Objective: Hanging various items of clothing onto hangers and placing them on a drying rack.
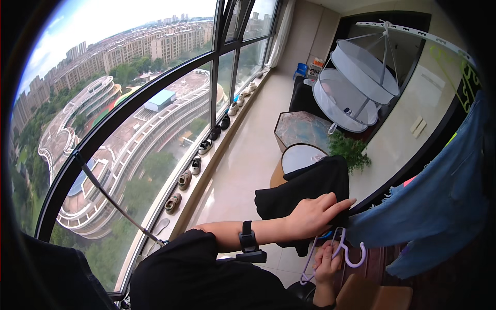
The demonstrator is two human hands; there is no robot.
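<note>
My left hand (310,217) reaches across from the left, with a black strap and device (250,244) on the wrist. It grips a black garment (306,186), which hangs in folds beyond and below the fingers. Lower down, my right hand (326,260) is closed around a lilac plastic clothes hanger (341,252), whose hook points to the right. Part of the hanger lies behind my left hand and the black cloth. How far it sits inside the garment is hidden. Blue denim jeans (434,201) with a frayed edge hang close by on the right.
A two-tier mesh drying basket (360,71) hangs from a white rail (418,31). Beneath it are a hexagonal stone-patterned table (300,130), a round-topped table (302,157) and a green plant (348,151). Several shoes (195,164) line the window ledge. A brown seat (372,294) is at bottom right.
</note>
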